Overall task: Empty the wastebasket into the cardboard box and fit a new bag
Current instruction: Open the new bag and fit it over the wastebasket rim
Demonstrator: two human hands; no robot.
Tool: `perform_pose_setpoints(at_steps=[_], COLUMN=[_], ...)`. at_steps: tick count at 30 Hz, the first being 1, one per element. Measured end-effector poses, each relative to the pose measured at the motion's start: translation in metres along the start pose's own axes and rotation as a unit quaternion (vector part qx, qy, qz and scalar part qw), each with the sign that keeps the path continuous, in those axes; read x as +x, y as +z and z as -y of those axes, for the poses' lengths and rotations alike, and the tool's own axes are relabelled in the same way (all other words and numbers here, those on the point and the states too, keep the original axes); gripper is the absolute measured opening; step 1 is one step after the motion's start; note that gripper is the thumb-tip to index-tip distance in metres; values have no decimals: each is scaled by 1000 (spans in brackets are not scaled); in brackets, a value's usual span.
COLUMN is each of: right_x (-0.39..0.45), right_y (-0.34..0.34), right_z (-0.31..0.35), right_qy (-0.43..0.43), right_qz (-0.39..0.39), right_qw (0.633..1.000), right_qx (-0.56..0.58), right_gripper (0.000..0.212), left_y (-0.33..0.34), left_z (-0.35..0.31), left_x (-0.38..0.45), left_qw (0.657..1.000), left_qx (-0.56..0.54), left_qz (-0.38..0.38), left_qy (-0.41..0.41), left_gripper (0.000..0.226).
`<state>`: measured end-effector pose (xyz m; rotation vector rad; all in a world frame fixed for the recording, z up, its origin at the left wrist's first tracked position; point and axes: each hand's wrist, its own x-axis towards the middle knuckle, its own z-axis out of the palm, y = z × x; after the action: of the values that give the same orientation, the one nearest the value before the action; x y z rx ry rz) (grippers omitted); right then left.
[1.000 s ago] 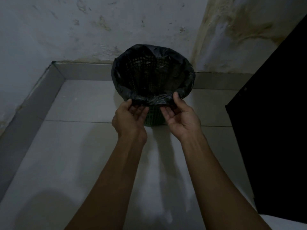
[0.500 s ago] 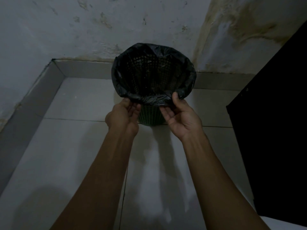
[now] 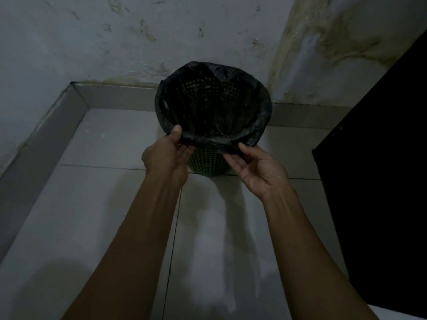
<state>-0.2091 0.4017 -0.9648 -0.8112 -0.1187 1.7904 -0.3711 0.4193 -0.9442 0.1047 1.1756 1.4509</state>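
Both hands had slid along the near rim since a moment before, the left hand point(image 3: 168, 155) climbing to the near-left of the rim, thumb now hooked over the top. That left hand pinched the black bag point(image 3: 261, 121), thumb on the folded edge and fingers curled beneath it. On the other side, the right hand point(image 3: 256, 168) pinched the bag at the near-right of the rim, thumb on top, fingers underneath. Between the hands the plastic bunched along the near edge. The green mesh wastebasket point(image 3: 205, 162) stood upright on the pale tiled floor point(image 3: 92, 204), far from the camera, close to the stained wall point(image 3: 115, 42). A dark panel point(image 3: 381, 158) filled the right side
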Motion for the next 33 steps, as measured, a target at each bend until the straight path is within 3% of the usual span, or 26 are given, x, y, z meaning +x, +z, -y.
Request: perform_pose_setpoints(at_steps=[7, 10, 15, 20, 24, 33], right_x=[4, 3, -1, -7, -3, 0], right_y=[6, 9, 9, 19, 25, 27], right_z=[6, 7, 19, 32, 25, 13], right_qy=[20, 35, 50, 35, 26, 19], right_qz=[-112, -151, -129, -126, -142, -129], right_qw=[988, 983, 990, 991, 986, 991], right_qx=[-106, -93, -7, -27, -87, -13], right_gripper=[8, 8, 9, 26, 9, 9], left_y=[-2, -2, -3, -3, -2, -4], left_z=[-1, -1, -2, -1, 1, -3], left_x=[0, -1, -1, 0, -2, -3], left_qw=[1000, 1000, 1000, 999, 997, 999], left_qx=[0, 4, 7, 38, 64, 10], left_qz=[10, 9, 6, 13, 33, 52], left_qy=[2, 3, 5, 25, 40, 11], left_gripper=[6, 4, 5, 10, 10, 10])
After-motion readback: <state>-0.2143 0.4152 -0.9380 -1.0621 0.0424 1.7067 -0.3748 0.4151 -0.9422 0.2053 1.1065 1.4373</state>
